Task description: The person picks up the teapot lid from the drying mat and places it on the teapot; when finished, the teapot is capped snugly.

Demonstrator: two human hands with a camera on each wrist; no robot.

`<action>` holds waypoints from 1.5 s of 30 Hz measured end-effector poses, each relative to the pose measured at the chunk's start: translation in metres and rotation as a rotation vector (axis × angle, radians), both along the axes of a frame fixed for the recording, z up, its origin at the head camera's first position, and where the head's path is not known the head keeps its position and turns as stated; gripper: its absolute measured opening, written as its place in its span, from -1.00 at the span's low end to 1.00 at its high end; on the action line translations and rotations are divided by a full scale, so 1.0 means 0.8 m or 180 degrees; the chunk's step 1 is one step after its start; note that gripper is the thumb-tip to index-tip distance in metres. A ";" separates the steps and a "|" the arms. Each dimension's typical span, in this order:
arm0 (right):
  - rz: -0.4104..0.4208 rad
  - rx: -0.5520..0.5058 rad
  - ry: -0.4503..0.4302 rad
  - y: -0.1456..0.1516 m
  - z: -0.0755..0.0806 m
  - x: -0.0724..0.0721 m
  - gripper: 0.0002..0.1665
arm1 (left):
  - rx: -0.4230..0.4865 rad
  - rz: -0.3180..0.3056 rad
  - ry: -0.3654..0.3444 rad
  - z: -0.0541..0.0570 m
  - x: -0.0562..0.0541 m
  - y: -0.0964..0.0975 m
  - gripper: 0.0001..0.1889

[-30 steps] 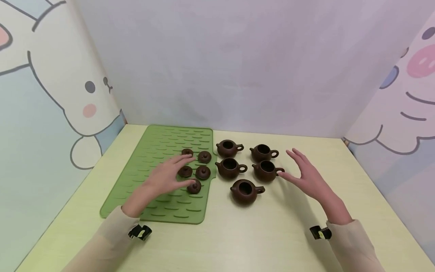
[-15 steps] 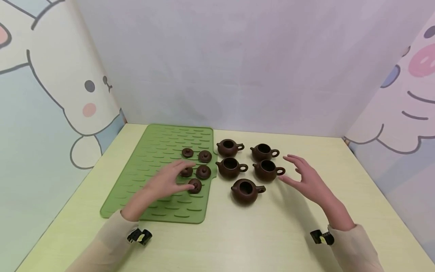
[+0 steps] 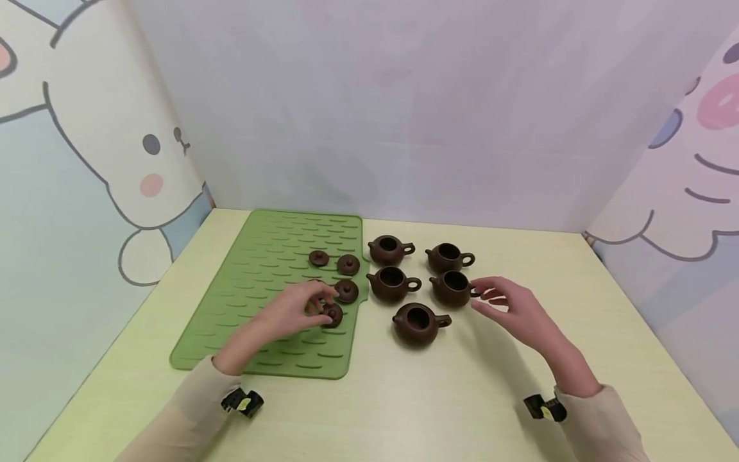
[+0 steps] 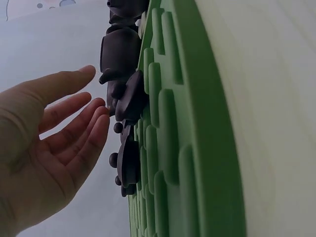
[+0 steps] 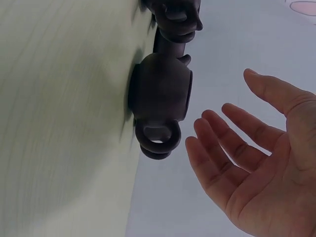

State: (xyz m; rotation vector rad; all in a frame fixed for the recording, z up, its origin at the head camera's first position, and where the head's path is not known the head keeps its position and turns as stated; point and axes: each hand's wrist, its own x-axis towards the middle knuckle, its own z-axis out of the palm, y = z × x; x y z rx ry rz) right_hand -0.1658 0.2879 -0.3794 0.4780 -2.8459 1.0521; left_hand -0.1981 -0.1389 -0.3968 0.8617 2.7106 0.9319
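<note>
Several small dark brown teapot lids lie on a green ridged mat (image 3: 277, 234). My left hand (image 3: 288, 312) hovers over the nearest lid (image 3: 331, 315), fingers loosely bent and holding nothing; the left wrist view shows a gap between the fingertips and that lid (image 4: 130, 96). Another lid is mostly hidden behind this hand. Right of the mat stand several lidless brown teapots, handles pointing right. My right hand (image 3: 522, 314) is beside the handle of the middle-right teapot (image 3: 452, 289). In the right wrist view its relaxed fingers are apart from the teapot (image 5: 160, 89).
Other lids on the mat are one right of the left hand (image 3: 347, 291) and a back lid (image 3: 319, 258). The front teapot (image 3: 417, 324) stands between the hands. A pale wood table (image 3: 439, 410) meets a white back wall (image 3: 404, 128) and printed side walls.
My left hand has come down slightly and its fingers have bent more. The right hand has shifted a little left and lower, nearer the teapot handle. The lids and teapots stay put.
</note>
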 end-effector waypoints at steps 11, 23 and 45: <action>0.0321 -0.0019 -0.0161 -0.020 -0.009 0.001 -0.59 | 0.0162 0.0036 -0.0283 -0.007 -0.007 0.005 -0.65; 0.0587 -0.0226 -0.0537 -0.036 -0.027 -0.004 -0.71 | 0.0011 0.0174 -0.0251 -0.014 -0.011 0.010 -0.75; 0.0341 -0.0166 -0.0608 -0.051 -0.030 -0.012 -0.95 | -0.0039 0.0310 -0.0113 -0.017 -0.011 0.016 -0.80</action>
